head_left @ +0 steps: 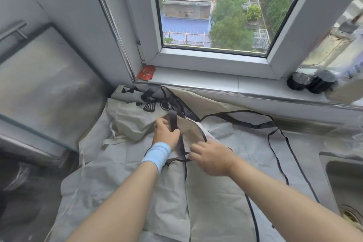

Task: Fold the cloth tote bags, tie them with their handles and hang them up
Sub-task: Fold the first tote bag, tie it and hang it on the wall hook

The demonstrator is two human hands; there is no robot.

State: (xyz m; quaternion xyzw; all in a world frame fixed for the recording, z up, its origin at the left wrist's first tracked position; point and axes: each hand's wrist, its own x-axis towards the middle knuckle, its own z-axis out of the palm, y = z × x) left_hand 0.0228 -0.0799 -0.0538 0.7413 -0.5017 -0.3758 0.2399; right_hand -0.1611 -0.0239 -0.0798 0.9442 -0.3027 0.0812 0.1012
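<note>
two hands are right in on the pile, so the thing to watch is the dark handle (173,120). it runs pretty much straight away from the person, from the left hand (166,133) up toward the windowsill (196,77), so its long axis is near-to-far, not across. left hand has its fingers curled round that handle and is the one actually on it. right hand (213,158) sits just beside it, a bit nearer the body, fingers pointing left at the cloth edge. it's smeared with blur, so i can't tell if it's pinching anything or just lying on the fabric.

the tote bag (135,122) is cream cloth with black kitchen-tool prints near its top, bunched and half folded, lying on the counter dead ahead between the hands and the window, on top of more pale cloth (110,179) spread flat. a thin black strap (282,139) loops off right toward the sink (345,173). my guess: the left leads any wrap or tie, the right pins the fold.
</note>
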